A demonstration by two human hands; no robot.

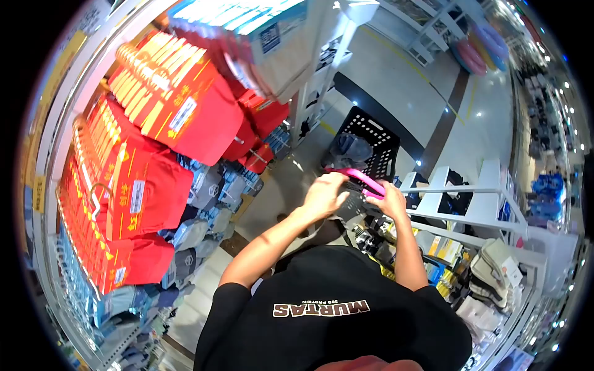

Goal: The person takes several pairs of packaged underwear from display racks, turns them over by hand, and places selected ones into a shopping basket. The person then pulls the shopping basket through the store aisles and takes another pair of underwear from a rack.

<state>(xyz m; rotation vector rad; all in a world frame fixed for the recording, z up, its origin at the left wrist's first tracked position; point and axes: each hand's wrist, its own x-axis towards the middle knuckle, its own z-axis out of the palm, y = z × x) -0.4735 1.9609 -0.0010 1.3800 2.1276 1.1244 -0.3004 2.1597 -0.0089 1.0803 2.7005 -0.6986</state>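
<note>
Ahead of me, a black perforated shopping basket (pixel 378 139) has a pink handle (pixel 362 177) on the side nearest me. My left hand (pixel 325 196) is closed over the left end of this handle, its thumb pointing to the right. At the right end, my right hand (pixel 390 201) wraps round the handle. Inside the basket lies a bluish-grey bundle (pixel 351 150) that looks like clear plastic packaging; I cannot make out what it contains. Part of the basket's near side is hidden behind my hands and the handle.
Red packaged garments (pixel 192 114) hang on hangers at the left, with grey-blue packs (pixel 204 185) below. White shelving (pixel 470 191) holding socks and other goods stands close on the right. Tiled floor (pixel 396 68) stretches ahead, with colourful swim rings (pixel 479 49) at the far end.
</note>
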